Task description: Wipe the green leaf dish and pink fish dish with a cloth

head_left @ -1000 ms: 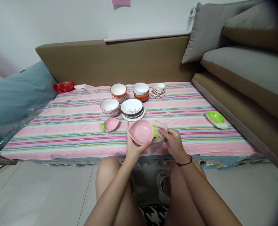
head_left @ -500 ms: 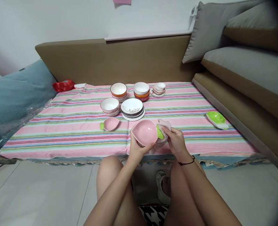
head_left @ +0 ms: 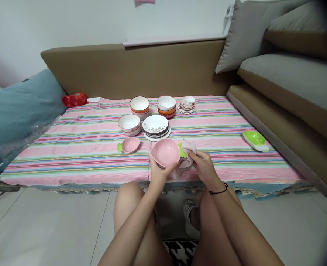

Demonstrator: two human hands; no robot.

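Note:
My left hand (head_left: 159,173) grips the near rim of a pink peach-shaped bowl (head_left: 165,152) with a green leaf handle, held above the front edge of the striped cloth (head_left: 83,147). My right hand (head_left: 203,166) is closed on a pale pink rag (head_left: 188,152) pressed against the bowl's right side by the leaf. A smaller pink peach dish (head_left: 129,145) lies on the cloth just left of the held bowl.
Behind stand a stack of dark-rimmed plates (head_left: 155,127), a white bowl (head_left: 129,123), two stacks of orange-banded bowls (head_left: 139,106) (head_left: 166,106) and small saucers (head_left: 187,104). A green leaf dish (head_left: 255,140) lies far right. A red bag (head_left: 75,99) sits back left, sofa cushions to the right.
The bowl has tilted and shifted slightly left and back while the rag hand rubs along its right side; both hands stay on the same things.

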